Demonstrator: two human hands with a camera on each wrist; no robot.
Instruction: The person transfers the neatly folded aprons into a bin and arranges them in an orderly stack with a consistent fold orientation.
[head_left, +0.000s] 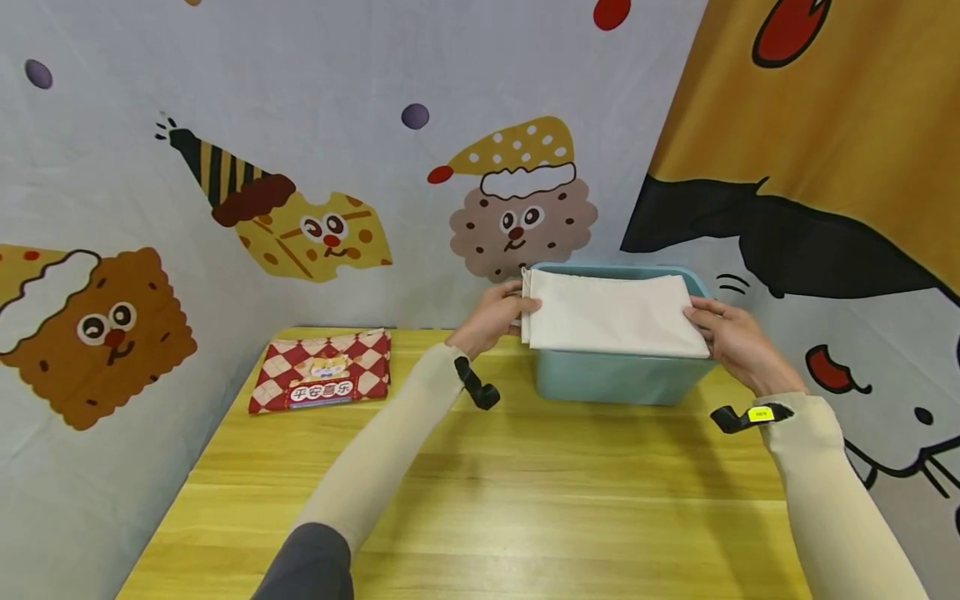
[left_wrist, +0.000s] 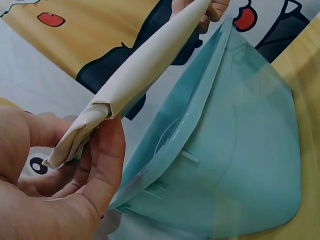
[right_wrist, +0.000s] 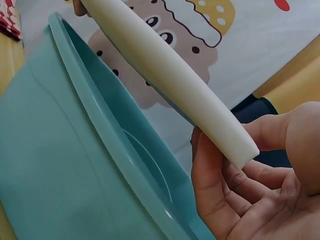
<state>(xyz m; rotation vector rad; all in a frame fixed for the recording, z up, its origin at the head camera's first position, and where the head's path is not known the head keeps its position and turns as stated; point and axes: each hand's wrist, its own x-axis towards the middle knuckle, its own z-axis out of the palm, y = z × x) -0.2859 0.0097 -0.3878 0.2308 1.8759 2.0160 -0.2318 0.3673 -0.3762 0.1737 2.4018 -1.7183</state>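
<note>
A person holds a folded white cloth (head_left: 611,315) by its two ends, over the mouth of a teal bin (head_left: 611,380). The left hand (head_left: 491,315) has its grip closed on the cloth's left end, the thumb on one face and curled fingers behind the other. The right hand (head_left: 738,343) pinches the opposite end in the same way, thumb against fingers. Both wrist views show the cloth just above the bin's rim, apart from it, its folded edge running between the hands. The bin stands upright at the back of a wooden desk (head_left: 570,483). Well apart to the left, at the desk's far edge, lies a folded red-and-cream diamond-patterned cloth (head_left: 322,371) with a printed label. Behind hangs a pale backdrop (head_left: 300,67) printed with cartoon biscuits and cheese in party hats.
</note>
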